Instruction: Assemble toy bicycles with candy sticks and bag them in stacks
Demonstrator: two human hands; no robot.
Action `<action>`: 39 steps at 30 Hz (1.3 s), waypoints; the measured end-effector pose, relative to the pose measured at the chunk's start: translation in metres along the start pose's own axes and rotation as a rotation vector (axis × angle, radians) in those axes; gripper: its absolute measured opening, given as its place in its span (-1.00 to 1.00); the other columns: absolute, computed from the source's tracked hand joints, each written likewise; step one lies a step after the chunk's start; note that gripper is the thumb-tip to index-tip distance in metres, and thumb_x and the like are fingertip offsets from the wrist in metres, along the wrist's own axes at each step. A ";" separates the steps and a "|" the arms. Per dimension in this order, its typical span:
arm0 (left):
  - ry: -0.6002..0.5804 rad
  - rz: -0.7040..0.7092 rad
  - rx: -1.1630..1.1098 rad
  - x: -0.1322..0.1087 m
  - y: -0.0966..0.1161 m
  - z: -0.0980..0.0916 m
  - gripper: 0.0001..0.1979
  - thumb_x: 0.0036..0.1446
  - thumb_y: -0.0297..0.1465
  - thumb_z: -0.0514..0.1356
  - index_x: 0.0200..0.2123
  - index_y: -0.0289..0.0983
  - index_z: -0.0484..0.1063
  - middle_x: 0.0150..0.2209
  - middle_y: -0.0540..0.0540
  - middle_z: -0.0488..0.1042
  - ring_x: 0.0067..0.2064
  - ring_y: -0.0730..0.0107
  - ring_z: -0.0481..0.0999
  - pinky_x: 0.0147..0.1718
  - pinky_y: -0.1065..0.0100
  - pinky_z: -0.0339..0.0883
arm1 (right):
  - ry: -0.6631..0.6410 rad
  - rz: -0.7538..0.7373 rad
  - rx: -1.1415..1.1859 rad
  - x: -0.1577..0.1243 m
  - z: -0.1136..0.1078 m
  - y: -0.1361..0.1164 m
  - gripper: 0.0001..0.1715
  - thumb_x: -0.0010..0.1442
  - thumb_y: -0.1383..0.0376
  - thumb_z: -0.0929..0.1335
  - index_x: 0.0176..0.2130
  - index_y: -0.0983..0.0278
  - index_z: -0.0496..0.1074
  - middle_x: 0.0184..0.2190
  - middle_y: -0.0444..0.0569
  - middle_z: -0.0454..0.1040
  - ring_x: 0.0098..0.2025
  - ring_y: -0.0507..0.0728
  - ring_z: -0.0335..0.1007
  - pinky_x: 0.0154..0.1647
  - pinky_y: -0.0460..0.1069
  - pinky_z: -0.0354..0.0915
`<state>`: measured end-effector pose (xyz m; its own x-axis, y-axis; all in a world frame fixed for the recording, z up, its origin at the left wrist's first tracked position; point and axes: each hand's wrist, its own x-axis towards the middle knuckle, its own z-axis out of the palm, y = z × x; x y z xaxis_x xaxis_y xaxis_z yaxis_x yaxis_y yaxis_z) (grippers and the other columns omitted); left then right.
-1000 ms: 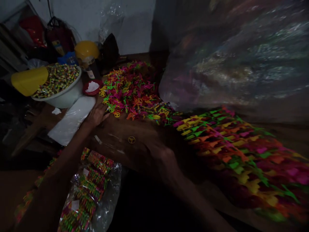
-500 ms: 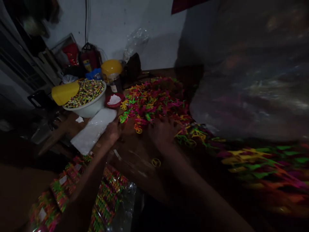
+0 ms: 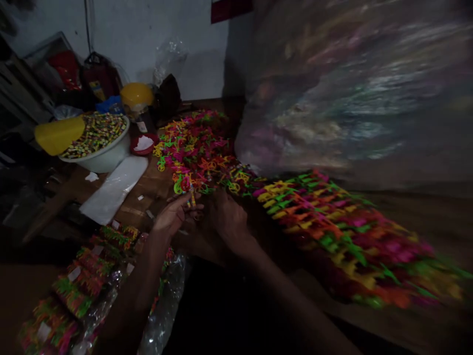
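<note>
In my head view, the pile of bright plastic pieces (image 3: 195, 143) lies on the surface (image 3: 155, 183) just beyond both hands; my left hand (image 3: 173, 215), palm partly up and fingers loosely curled, holds small striped pieces (image 3: 192, 198), long axis pointing away from me. My right hand (image 3: 231, 219) bends just beside it, back uppermost, too dark to tell whether it grips anything.
</note>
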<state>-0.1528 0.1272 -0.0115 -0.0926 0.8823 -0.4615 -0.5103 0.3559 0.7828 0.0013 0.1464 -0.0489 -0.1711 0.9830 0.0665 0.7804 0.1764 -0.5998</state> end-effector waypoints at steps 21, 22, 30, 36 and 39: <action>-0.100 0.026 0.120 -0.076 -0.061 0.086 -0.73 -0.15 -0.32 0.46 -0.33 -0.27 0.58 -0.15 -0.08 0.63 0.06 0.15 0.56 0.07 0.23 0.45 | 0.221 -0.108 0.588 -0.089 -0.089 0.020 -0.83 0.16 0.35 0.43 -0.19 0.26 0.56 -0.22 -0.01 0.60 -0.19 0.12 0.52 -0.10 -0.02 0.41; -0.104 0.073 0.167 -0.078 -0.062 0.085 -0.73 -0.12 -0.33 0.45 -0.30 -0.26 0.58 -0.14 -0.08 0.63 0.05 0.16 0.56 0.05 0.25 0.47 | 0.234 -0.105 0.583 -0.094 -0.095 0.021 -0.86 0.16 0.36 0.44 -0.20 0.27 0.55 -0.27 -0.04 0.59 -0.23 0.10 0.50 -0.15 -0.04 0.40; -0.302 0.033 0.283 -0.090 -0.069 0.089 -0.82 0.00 -0.30 0.44 -0.33 -0.21 0.57 -0.33 -0.01 0.62 -0.26 0.32 0.64 -0.25 0.37 0.54 | 0.407 0.083 0.466 -0.169 -0.150 0.075 -0.89 0.25 0.26 0.41 -0.29 0.26 0.47 -0.33 -0.08 0.57 -0.30 0.05 0.49 -0.25 -0.08 0.39; -0.640 -0.079 0.363 -0.100 -0.084 0.141 -0.80 0.05 -0.21 0.39 -0.34 -0.22 0.64 -0.33 -0.12 0.64 -0.29 0.20 0.65 -0.38 0.33 0.53 | 0.541 0.344 0.243 -0.213 -0.149 0.125 -0.80 0.27 0.21 0.35 -0.21 0.24 0.54 -0.30 -0.02 0.60 -0.29 0.12 0.52 -0.25 -0.01 0.42; -0.650 -0.096 0.367 -0.098 -0.095 0.160 -0.76 0.03 -0.19 0.39 -0.29 -0.22 0.63 -0.16 -0.14 0.65 -0.10 0.06 0.65 -0.21 0.22 0.57 | 0.539 0.431 0.262 -0.214 -0.144 0.135 -0.75 0.24 0.16 0.34 -0.21 0.25 0.55 -0.29 0.00 0.60 -0.27 0.14 0.52 -0.20 0.01 0.42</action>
<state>0.0416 0.0563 0.0266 0.5195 0.8059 -0.2841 -0.1627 0.4197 0.8930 0.2301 -0.0331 -0.0292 0.4898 0.8630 0.1240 0.5311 -0.1826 -0.8274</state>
